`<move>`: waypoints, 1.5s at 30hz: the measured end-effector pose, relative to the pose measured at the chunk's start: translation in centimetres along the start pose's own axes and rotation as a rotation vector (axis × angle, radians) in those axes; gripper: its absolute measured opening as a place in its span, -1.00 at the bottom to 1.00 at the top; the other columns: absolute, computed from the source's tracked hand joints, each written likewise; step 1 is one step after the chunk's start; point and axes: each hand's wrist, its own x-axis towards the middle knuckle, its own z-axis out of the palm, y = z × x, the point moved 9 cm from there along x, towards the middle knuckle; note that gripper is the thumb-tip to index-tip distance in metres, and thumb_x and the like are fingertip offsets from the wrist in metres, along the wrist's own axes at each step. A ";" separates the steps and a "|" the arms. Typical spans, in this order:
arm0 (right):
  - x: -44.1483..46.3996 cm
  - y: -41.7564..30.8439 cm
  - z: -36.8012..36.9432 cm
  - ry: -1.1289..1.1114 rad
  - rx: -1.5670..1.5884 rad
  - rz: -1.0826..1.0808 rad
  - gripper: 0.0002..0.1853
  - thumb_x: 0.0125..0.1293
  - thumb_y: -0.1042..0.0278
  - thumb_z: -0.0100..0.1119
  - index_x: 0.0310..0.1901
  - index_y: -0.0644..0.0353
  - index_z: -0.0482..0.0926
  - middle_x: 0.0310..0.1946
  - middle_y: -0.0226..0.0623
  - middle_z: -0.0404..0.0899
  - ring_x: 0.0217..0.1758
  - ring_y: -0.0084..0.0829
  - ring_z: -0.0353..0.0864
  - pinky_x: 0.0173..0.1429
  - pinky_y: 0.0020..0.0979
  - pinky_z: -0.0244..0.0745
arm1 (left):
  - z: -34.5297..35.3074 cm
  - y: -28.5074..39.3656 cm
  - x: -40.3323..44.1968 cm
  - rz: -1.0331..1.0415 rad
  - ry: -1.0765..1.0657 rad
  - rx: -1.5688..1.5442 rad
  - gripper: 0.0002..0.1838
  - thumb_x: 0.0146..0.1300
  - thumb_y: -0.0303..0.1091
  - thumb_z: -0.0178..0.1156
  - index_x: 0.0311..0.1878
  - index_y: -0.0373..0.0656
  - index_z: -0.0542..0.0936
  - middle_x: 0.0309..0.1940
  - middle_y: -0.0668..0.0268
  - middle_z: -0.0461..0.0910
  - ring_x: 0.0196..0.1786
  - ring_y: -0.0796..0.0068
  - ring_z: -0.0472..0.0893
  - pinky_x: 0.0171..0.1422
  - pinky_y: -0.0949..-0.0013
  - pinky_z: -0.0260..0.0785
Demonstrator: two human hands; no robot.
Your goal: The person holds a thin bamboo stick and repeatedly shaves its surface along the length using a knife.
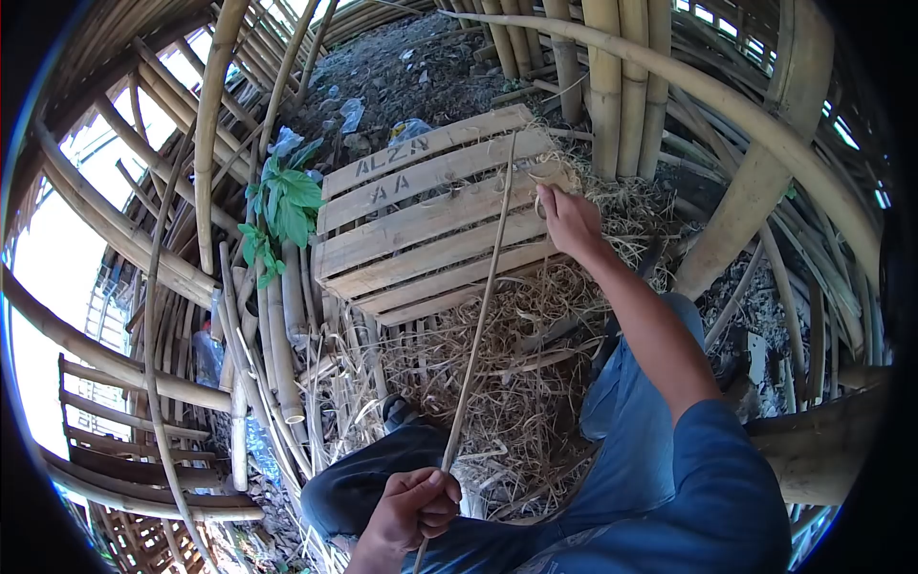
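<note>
The left fingers [438,512] gripped a stick [485,287], probably light and springy, best held inside them; whether the curled right fingers [549,201] pinched anything was unclear.

Head view, forward and down over the left hand [418,507]

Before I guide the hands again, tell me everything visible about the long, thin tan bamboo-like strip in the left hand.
The tan bamboo-like strip looks bare and slender, whole as far as it shows, and only slightly bent. The closed left hand grips it low down; it runs on below the fist, out of frame. Above, it slants away in front of the pale slatted wooden crate, its tip near the crate's far edge. Contact with the crate can't be judged.
</note>
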 end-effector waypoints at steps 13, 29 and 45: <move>-3.7 0.5 0.8 -0.012 1.615 0.778 -0.42 0.35 -0.27 -0.15 -0.36 0.18 0.54 -0.79 -0.63 0.09 -0.82 -0.73 -0.02 -0.68 -0.58 -0.07 | -0.2 -0.7 2.0 -0.063 -0.064 0.002 -0.66 0.47 -0.24 -0.17 -0.22 -0.31 0.48 -0.65 0.54 0.13 -0.64 0.76 0.05 -0.59 0.61 -0.13; -10.2 -13.7 -0.2 -0.507 1.378 0.216 -0.68 0.35 0.09 0.09 -0.34 0.22 0.51 -0.65 -0.57 0.27 -0.70 -0.78 0.13 -0.65 -0.64 0.00 | 4.5 5.5 7.0 0.365 -0.089 0.360 -0.64 0.46 -0.18 -0.14 0.09 -0.26 0.41 -0.35 0.35 0.50 -0.29 0.59 0.51 -0.22 0.49 0.36; -6.8 -13.1 -5.3 -0.019 0.378 -0.406 -0.62 0.34 0.21 -0.06 -0.62 0.18 0.40 -0.80 -0.19 0.35 -0.75 -0.14 0.40 -0.63 -0.24 0.23 | 3.5 3.4 5.7 0.359 0.150 0.444 -0.66 0.49 -0.20 -0.21 -0.24 -0.23 0.45 -0.70 0.58 0.21 -0.67 0.79 0.15 -0.59 0.63 -0.04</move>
